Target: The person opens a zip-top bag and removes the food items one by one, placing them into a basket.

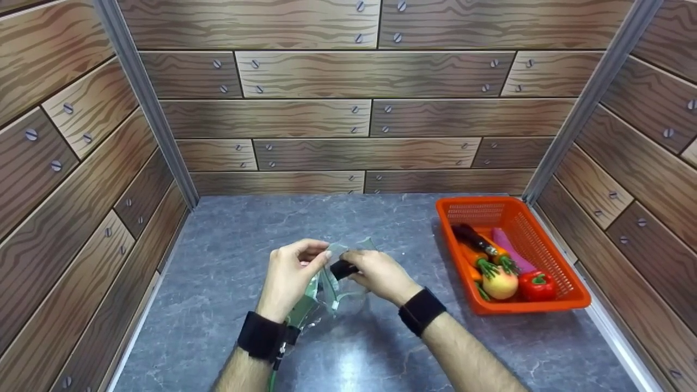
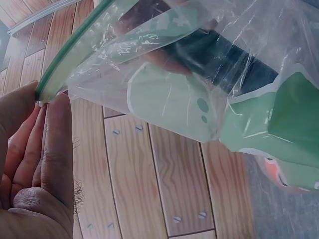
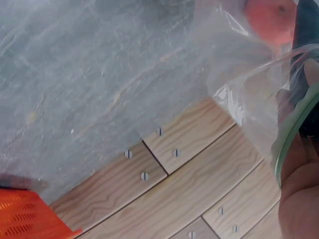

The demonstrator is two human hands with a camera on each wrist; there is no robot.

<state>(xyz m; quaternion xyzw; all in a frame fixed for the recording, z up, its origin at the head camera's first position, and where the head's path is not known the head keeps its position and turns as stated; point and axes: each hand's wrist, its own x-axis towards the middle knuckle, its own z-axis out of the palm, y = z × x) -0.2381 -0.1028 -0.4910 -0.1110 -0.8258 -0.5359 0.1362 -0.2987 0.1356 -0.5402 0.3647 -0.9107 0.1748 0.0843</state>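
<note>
Between the hands is a clear zip bag point(image 2: 169, 99) with green printed patches and a green zip edge. My left hand point(image 1: 291, 275) pinches the zip edge of its mouth between thumb and fingers, as the left wrist view shows point(image 2: 50, 149). My right hand point(image 1: 378, 272) reaches into the mouth and grips a long, dark, eggplant-like vegetable point(image 1: 343, 269). Through the plastic this vegetable point(image 2: 219, 59) looks smooth, with its far end pointing down into the bag. A round, reddish thing point(image 3: 271, 20) shows inside the bag in the right wrist view; its kind is unclear.
At the right stands an orange basket point(image 1: 574, 299) holding a dark eggplant point(image 1: 471, 237), carrots point(image 1: 474, 255), a purple long vegetable point(image 1: 512, 250), a pale round fruit point(image 1: 500, 286) and a red pepper point(image 1: 538, 286). Wood-patterned walls point(image 1: 326, 117) enclose the grey table point(image 1: 245, 218).
</note>
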